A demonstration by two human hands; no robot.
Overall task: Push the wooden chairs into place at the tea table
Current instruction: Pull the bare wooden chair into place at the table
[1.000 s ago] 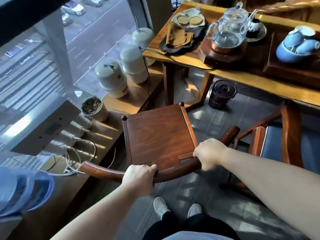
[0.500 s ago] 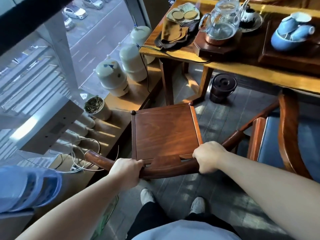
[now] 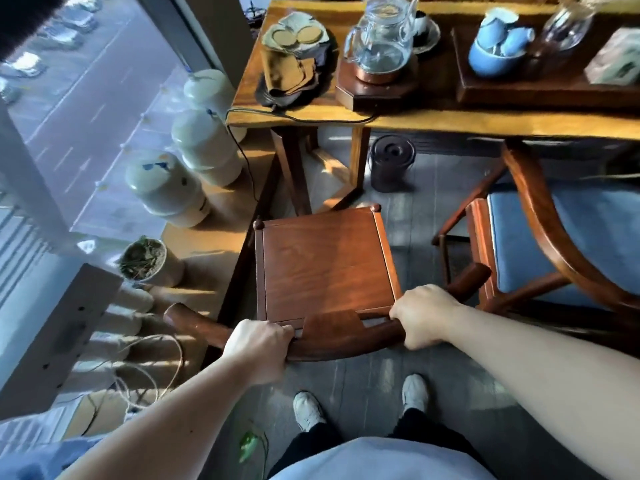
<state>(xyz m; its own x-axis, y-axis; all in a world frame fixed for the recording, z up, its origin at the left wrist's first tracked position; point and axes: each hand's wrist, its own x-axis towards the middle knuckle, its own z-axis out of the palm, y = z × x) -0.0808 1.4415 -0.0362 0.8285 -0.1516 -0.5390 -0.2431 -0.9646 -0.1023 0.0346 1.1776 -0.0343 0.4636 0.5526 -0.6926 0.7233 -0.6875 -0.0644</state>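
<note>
A dark wooden chair (image 3: 325, 261) with a square bare seat and a curved back rail stands in front of me, its front edge close to the legs of the tea table (image 3: 450, 121). My left hand (image 3: 258, 342) is closed around the left part of the back rail. My right hand (image 3: 424, 315) grips the rail on the right side. A second wooden chair (image 3: 540, 237) with a blue cushion stands to the right, its front under the table's edge.
On the table stand a glass kettle (image 3: 381, 39) on a wooden base, blue cups (image 3: 495, 46) on a tray and folded cloths. A dark lidded bucket (image 3: 391, 161) sits under the table. White canisters (image 3: 166, 188), a plant pot and a cable line the window ledge at left.
The chair has slid forward toward the table and turned squarer to it, both hands keeping hold of the back rail. I have stepped forward with it.
</note>
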